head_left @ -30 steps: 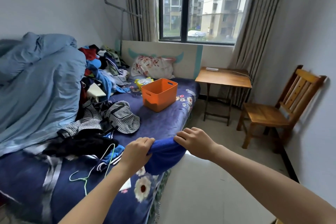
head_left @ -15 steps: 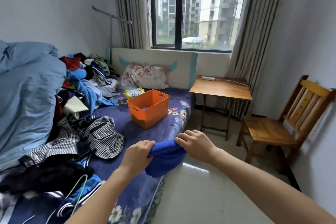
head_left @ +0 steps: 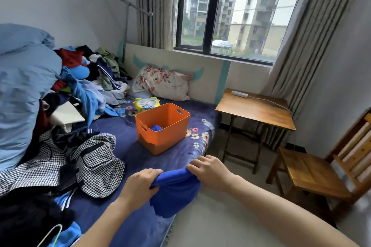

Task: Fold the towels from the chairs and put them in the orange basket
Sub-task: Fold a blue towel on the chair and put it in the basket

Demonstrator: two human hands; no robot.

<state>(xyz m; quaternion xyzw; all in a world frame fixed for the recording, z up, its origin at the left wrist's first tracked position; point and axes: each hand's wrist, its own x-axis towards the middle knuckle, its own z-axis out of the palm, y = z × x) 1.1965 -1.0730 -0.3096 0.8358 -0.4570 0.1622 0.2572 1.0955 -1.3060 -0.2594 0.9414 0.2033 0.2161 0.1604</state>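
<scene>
Grip unchanged over the last second: left hand (head_left: 138,183) and right hand (head_left: 208,171), close together, each clamped on the top edge of the folded royal-blue terry towel (head_left: 174,192) hanging between them. The view has closed in. The orange plastic basket (head_left: 166,138) sits nearer, ahead of the hands, with a blue cloth (head_left: 156,128) inside. Judged: carry phase, drop-in pending. Navy floral bed cover (head_left: 128,158) lies beneath the left hand. A wooden slat chair (head_left: 313,170) stands right of the right hand.
</scene>
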